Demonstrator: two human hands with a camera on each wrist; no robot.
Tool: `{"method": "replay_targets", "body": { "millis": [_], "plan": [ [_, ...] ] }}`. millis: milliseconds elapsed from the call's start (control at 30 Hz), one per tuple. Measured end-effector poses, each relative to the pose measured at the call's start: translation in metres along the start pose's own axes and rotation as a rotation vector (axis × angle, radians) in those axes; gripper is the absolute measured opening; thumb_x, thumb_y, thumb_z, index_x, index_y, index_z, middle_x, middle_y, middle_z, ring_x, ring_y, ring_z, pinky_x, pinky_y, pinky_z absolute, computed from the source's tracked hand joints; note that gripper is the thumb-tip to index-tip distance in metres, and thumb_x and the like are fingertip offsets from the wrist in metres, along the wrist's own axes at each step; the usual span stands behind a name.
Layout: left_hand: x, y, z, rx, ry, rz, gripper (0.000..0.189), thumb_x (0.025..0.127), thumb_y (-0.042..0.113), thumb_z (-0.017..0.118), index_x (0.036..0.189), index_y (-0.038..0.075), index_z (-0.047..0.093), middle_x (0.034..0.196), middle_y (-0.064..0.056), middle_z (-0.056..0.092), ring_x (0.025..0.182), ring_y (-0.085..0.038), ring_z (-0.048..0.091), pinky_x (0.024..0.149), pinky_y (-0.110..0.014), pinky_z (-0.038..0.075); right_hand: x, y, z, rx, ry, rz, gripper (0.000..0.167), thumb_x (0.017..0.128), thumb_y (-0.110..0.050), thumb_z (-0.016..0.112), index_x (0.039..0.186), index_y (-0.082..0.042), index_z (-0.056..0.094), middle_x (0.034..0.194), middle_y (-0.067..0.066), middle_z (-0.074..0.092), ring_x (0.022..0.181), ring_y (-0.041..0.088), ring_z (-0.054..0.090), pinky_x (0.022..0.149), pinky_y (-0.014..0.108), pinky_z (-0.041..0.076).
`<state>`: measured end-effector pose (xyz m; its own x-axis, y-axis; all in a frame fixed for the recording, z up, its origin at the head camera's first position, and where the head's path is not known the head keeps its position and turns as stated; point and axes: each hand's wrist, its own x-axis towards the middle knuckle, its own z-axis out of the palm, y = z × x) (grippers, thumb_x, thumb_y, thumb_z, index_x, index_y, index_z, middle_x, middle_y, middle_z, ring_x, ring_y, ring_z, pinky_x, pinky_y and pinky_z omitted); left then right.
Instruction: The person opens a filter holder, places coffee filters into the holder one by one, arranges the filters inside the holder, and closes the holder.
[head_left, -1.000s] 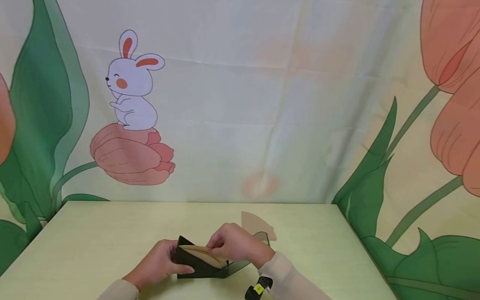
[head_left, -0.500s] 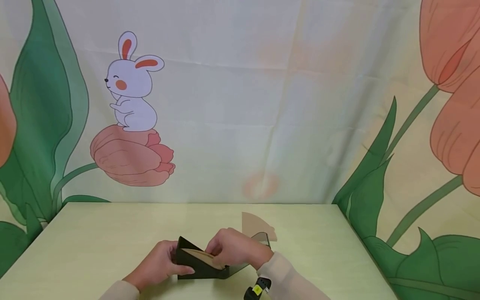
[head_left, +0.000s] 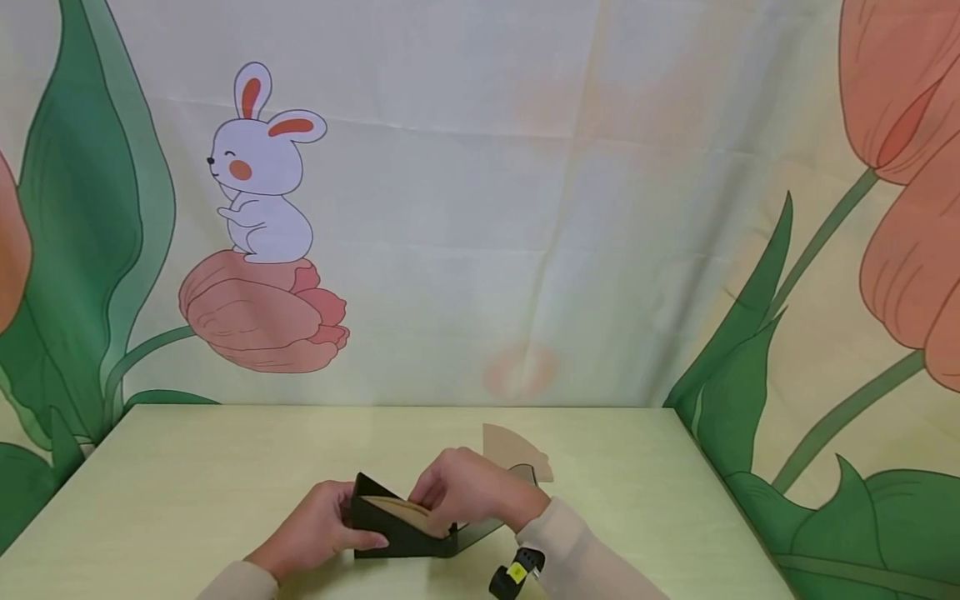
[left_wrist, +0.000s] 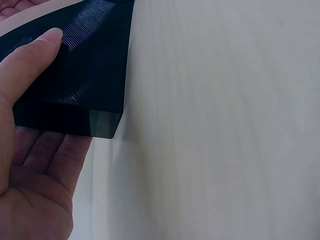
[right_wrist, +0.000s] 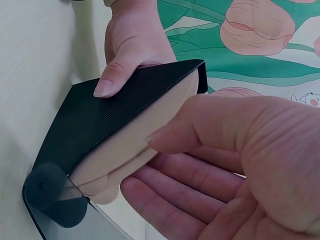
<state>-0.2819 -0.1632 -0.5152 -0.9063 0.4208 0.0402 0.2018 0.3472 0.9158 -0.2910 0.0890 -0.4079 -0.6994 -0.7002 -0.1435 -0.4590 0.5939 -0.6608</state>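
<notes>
Looking like a halfway point to me, going by the black case [head_left: 401, 533] as the landmark. The left hand [head_left: 322, 525] is clamped on the left end of that case, thumb flat on its near face and fingers round the other side. The right hand [head_left: 468, 492] is apart from it, over the mouth of the case, pinching the tan sheets [right_wrist: 135, 132] between thumb and fingers. Those sheets sit mostly in the case, edges poking out of the mouth, and a few rounded tabs show down by the hinge [right_wrist: 45, 187] at its right end.

So what's done? Case is off to a good start: its clear lid [head_left: 480, 531] is swung away to the right, and the fingers have a grip on the stack. One loose tan sheet [head_left: 510, 450] lies on the table [head_left: 187, 467], beyond the case and to its right. Can't tell if the lid touches it.

What's left, I'd guess: finishing with the stack, sorting that stray, then closing the lid. Honestly can't tell if sheets are going in or coming out.
</notes>
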Motion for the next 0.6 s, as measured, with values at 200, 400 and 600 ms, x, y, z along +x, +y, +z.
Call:
{"method": "replay_targets", "body": {
  "millis": [200, 400, 600],
  "plan": [
    [0.0, -0.001, 0.0, -0.015, 0.001, 0.009, 0.048, 0.075, 0.03, 0.092, 0.112, 0.006, 0.073, 0.1, -0.004, 0.079, 0.086, -0.016, 0.072, 0.075, -0.023, 0.055, -0.002, -0.001, -0.005, 0.006, 0.009, -0.003, 0.028, 0.077, 0.009, 0.074, 0.1, -0.006, 0.081, 0.089, 0.006, 0.08, 0.074, -0.003, 0.068, 0.071, 0.015, 0.053],
    [0.001, -0.002, 0.0, -0.029, 0.0, 0.019, 0.047, 0.076, 0.03, 0.092, 0.112, 0.007, 0.073, 0.099, -0.005, 0.079, 0.085, -0.014, 0.072, 0.076, -0.024, 0.056, -0.001, -0.002, -0.006, 0.0, 0.018, -0.01, 0.024, 0.079, 0.007, 0.076, 0.1, -0.004, 0.08, 0.09, 0.007, 0.08, 0.076, -0.001, 0.07, 0.072, 0.015, 0.053],
    [0.0, -0.003, 0.0, -0.011, -0.001, 0.009, 0.046, 0.076, 0.031, 0.092, 0.111, 0.007, 0.073, 0.1, -0.003, 0.079, 0.087, -0.015, 0.072, 0.076, -0.023, 0.055, 0.003, -0.003, 0.005, -0.034, 0.047, -0.023, 0.017, 0.083, -0.003, 0.083, 0.099, -0.007, 0.082, 0.087, 0.002, 0.08, 0.073, -0.003, 0.069, 0.069, 0.013, 0.053]
  ]
}}
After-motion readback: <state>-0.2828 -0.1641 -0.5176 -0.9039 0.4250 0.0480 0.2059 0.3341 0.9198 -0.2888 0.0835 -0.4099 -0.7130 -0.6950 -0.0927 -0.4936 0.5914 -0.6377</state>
